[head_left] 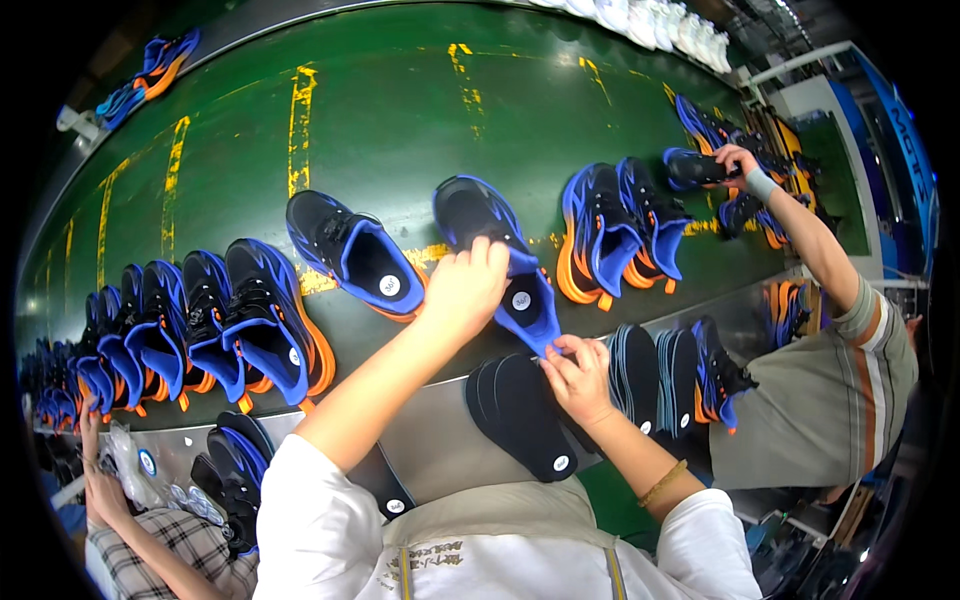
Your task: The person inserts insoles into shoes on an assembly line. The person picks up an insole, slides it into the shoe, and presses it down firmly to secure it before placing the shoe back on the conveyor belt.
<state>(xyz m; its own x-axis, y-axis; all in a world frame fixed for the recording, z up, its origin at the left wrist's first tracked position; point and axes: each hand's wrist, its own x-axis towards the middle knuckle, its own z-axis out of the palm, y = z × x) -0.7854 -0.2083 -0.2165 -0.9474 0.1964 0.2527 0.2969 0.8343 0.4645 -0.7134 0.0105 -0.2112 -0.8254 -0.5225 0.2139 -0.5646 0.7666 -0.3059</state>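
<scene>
A black and blue sneaker (478, 205) lies on the green belt in front of me, toe pointing away. My left hand (465, 290) is closed on its upper near the tongue, fingers partly hidden behind the knuckles. At the heel, my right hand (580, 380) pinches the blue collar between thumb and fingers. Inside the shoe an insole with a round white sticker (521, 300) shows. Just left of it stands another sneaker (345, 250), also with a stickered insole. Below my hands, a stack of black insoles (515, 415) rests on the metal ledge.
Rows of sneakers (265, 320) line the belt (380, 110) on the left, and a pair (600, 230) stands to the right. More insoles (635, 375) lie along the ledge. A co-worker's hand (738, 165) holds a shoe at right; another person's arm (105, 490) is at lower left.
</scene>
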